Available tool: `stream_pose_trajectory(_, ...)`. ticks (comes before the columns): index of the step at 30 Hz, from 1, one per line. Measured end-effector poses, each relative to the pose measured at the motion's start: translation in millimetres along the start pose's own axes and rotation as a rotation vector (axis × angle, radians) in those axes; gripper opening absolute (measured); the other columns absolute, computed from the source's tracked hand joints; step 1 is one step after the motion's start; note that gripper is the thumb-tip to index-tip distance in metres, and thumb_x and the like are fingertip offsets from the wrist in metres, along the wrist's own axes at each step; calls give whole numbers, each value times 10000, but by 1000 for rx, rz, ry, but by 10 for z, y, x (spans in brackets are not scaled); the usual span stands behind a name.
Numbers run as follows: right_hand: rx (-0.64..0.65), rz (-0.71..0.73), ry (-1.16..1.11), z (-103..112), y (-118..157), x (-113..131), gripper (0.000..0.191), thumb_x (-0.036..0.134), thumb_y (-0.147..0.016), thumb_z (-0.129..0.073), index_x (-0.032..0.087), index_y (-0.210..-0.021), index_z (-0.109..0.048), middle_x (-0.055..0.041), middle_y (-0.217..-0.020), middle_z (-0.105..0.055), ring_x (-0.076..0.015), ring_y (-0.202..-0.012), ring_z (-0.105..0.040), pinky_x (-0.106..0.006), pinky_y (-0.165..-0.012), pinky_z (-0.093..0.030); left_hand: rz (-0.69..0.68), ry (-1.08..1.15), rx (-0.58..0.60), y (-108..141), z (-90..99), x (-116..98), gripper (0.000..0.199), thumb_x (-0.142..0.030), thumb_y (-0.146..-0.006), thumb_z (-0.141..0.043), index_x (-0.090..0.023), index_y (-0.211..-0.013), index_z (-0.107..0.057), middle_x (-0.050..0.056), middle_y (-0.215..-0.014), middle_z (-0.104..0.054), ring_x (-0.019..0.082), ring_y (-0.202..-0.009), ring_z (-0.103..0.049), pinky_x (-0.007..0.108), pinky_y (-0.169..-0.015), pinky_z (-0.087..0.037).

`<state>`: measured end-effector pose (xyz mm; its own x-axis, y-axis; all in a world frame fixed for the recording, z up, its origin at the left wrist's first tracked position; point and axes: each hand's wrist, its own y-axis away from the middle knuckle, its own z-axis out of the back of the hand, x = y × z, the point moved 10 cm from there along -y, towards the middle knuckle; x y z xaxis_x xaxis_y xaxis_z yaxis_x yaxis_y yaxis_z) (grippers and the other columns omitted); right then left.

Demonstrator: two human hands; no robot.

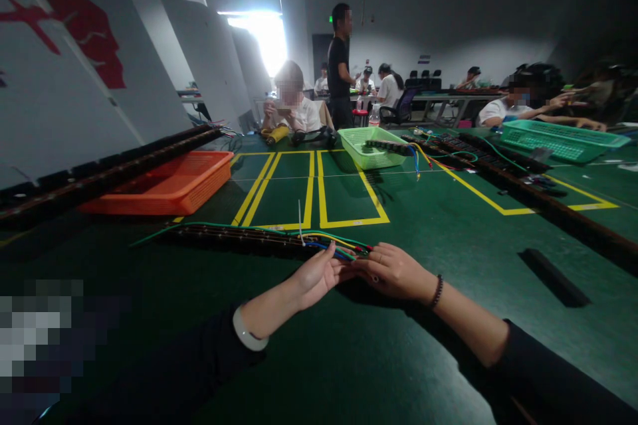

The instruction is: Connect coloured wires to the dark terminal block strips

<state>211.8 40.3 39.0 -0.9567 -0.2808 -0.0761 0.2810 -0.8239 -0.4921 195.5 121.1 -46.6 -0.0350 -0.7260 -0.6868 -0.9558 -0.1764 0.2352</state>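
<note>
A black strip (239,239) with colored wires along it lies on the green table in front of me. Yellow, blue and green wires (331,237) run out of its right end and finish in red-sleeved tips. My left hand (316,277) is curled around the wire bundle from below, thumb raised along it. At the bundle's end, my right hand (399,272) pinches the wires, its fingertips meeting those of my left; the exact grip there is partly hidden. From the bundle a white cable tie (300,226) sticks upright, left of my hands.
An orange basket (204,182) stands at left under a long dark strip (109,163). A light green basket (371,153) and a teal basket (563,139) are farther back. A black bar (554,277) lies at right, near long wired strips (528,192). People sit beyond the table.
</note>
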Motion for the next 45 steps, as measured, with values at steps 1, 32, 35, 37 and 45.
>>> stream_pose_trajectory(1, -6, -6, 14, -6, 2, -10, 220, 193, -910, -434, 148, -1029, -613, -46, -733, -590, -140, -676, -510, -285, -648, -391, -2, 5, 5, -1, -6, -3, 315, -354, -911, -439, -91, -1005, -584, 154, -938, -684, 198, -925, -652, 363, -924, -452)
stream_pose_trajectory(32, 44, -457, 153, -122, 89, -530, 243, 267, -921, -475, 210, -1061, -665, -61, -814, -589, -165, -750, -481, -287, -666, -337, -21, -24, -83, 6, 93, -39, 361, -385, -911, -414, -97, -792, -597, 119, -790, -671, 185, -757, -657, 355, -813, -494)
stream_pose_trajectory(35, -96, -356, 72, 65, 59, -392, 315, 307, -942, -414, 173, -1143, -615, -78, -871, -590, -172, -780, -487, -305, -706, -364, -18, -4, -85, 3, 97, -37, 349, -376, -909, -425, -101, -784, -601, 102, -781, -664, 180, -745, -651, 350, -799, -499)
stream_pose_trajectory(37, -124, -193, 37, 114, 19, -195, 348, 348, -933, -425, 168, -1184, -585, -76, -872, -593, -177, -780, -488, -322, -725, -376, -22, 22, -87, 0, 96, -40, 323, -352, -907, -438, -105, -777, -603, 80, -762, -654, 161, -723, -642, 328, -783, -502)
stream_pose_trajectory(45, -120, -14, 55, 2, -44, 84, 299, 210, -913, -480, 166, -1198, -559, -43, -815, -606, -146, -731, -490, -296, -719, -403, -29, 53, -72, -9, 76, -41, 319, -335, -908, -449, -88, -803, -622, 70, -751, -639, 118, -683, -609, 273, -741, -497)
